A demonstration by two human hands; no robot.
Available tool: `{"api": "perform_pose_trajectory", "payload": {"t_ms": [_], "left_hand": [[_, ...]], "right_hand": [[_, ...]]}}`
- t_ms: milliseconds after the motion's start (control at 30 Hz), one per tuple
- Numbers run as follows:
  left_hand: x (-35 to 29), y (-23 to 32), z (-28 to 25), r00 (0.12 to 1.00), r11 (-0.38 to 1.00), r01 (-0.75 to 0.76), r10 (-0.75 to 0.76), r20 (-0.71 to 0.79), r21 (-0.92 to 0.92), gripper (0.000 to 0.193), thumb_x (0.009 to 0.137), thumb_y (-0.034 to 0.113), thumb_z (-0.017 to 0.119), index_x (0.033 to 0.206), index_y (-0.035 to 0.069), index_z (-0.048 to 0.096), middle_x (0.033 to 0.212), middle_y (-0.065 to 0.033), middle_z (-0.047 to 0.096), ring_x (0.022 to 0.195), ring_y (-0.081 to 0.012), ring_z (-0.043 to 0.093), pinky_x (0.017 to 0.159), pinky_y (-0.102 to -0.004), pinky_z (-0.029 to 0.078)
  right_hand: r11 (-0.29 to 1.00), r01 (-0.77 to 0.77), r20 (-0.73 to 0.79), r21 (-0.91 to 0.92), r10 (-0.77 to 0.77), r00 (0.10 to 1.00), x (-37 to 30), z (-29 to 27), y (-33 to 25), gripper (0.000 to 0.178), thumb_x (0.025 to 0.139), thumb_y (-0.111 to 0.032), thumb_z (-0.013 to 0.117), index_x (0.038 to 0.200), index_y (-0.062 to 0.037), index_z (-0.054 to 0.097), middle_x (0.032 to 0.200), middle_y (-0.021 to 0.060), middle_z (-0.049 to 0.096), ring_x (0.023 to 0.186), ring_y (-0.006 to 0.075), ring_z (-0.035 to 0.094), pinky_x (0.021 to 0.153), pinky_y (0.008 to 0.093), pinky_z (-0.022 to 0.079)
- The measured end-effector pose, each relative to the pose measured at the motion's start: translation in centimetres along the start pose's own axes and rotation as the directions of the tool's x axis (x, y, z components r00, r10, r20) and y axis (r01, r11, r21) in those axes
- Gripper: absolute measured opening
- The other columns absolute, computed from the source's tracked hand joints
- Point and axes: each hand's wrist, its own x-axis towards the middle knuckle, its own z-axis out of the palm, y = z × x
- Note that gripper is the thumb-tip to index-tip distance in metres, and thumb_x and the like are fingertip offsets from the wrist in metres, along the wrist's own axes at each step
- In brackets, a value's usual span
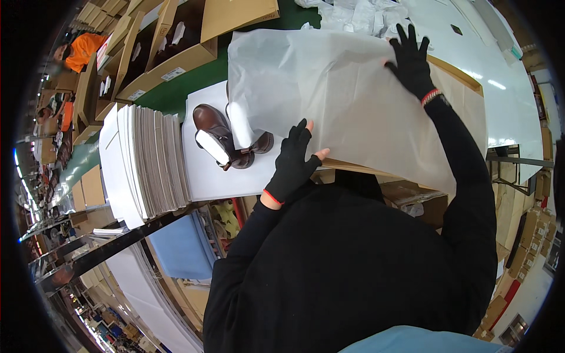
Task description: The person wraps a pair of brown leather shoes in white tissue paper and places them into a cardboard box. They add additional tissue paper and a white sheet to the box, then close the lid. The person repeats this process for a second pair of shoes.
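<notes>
Our right hand (411, 69) splayed at far edge of paper (359, 106), arm outstretched; our left hand (293, 162) loosely spread at near edge. Box (459, 75) under paper; boots (210, 120) left of paper, partly covered; card stack (154, 165) farther left.

Sheet (359, 100), 1-2 o'clock from view ctr: thin tissue-type ppr, translucent, satin, lightly creased. Boots (206, 116), 10 o'clock: leather-look, smooth, glossy toe; inserts (213, 147) matt, ppr-like. L hand (291, 162) & R hand (412, 66): knit-cloth gloves, matt. Stack (162, 162), 9 o'clock: matt ppr/cardbd, ridgy edges. Boxes (238, 17), 11 o'clock: cardbd, matt. Tabletop (518, 112), 2 o'clock: smooth, v. glossy. Crumpled bundle (359, 15), 1 o'clock: thin, wrinkly, ppr or plastic, can't tell.
</notes>
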Motion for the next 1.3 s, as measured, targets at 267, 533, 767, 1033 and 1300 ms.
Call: {"api": "perform_pose_trajectory", "payload": {"t_ms": [267,533,767,1033,1300], "left_hand": [[-0.2,1.5,-0.8,0.964,0.983,0.128,-0.093,0.247,-0.132,0.080,0.083,0.039,0.071,0.147,0.008,0.034,0.133,-0.0148,0.054,0.099,-0.0264,0.064,0.084,-0.0345,0.050],[-0.9,1.9,0.3,0.987,0.997,0.054,-0.044,0.152,-0.061,0.082,0.081,0.041,0.072,0.148,0.013,0.034,0.120,-0.0102,0.056,0.072,-0.0241,0.062,0.069,-0.0369,0.049],[-1.9,1.9,-0.6,0.986,0.986,0.144,-0.135,0.102,-0.082,0.065,0.088,0.042,0.064,0.141,0.011,0.044,0.087,-0.0108,0.064,0.071,-0.0268,0.064,0.065,-0.0374,0.048],[-1.1,1.3,0.9,0.998,0.989,-0.051,0.046,0.044,0.137,0.044,0.090,0.033,0.060,0.127,0.009,0.054,0.067,-0.0138,0.064,0.063,-0.0358,0.063,0.055,-0.0456,0.047],[-1.8,2.1,-0.1,0.983,0.952,-0.038,-0.020,0.185,0.303,0.053,0.092,0.041,0.058,0.132,0.007,0.049,0.066,-0.0114,0.065,0.061,-0.0307,0.065,0.052,-0.0414,0.047]], "right_hand": [[0.928,0.185,0.397,0.324,-0.311,0.864,-6.4,2.7,-3.7,0.118,0.061,-0.069,0.072,0.148,-0.0033,0.028,0.155,0.0238,0.019,0.145,0.0412,0.011,0.113,0.0637,0.007],[0.971,0.170,0.545,0.166,-0.234,0.805,-5.2,3.9,-6.6,0.126,0.051,-0.058,0.083,0.149,-0.0043,0.024,0.153,0.0234,0.025,0.143,0.0410,0.018,0.111,0.0653,0.013],[0.928,0.148,0.591,0.342,-0.335,0.734,-6.1,4.7,-7.1,0.101,0.058,-0.042,0.084,0.142,-0.0091,0.039,0.149,0.0196,0.033,0.141,0.0395,0.026,0.106,0.0645,0.024],[0.885,-0.140,0.132,0.444,0.090,0.987,3.7,3.3,-9.7,0.048,0.091,-0.047,0.050,0.071,-0.0094,0.071,0.074,0.0114,0.067,0.071,0.0332,0.065,0.068,0.0459,0.050],[0.639,-0.243,0.225,0.729,0.111,0.968,8.4,2.8,-11.7,0.047,0.081,-0.053,0.063,0.076,-0.0069,0.069,0.077,0.0154,0.067,0.078,0.0332,0.065,0.070,0.0448,0.049]]}}
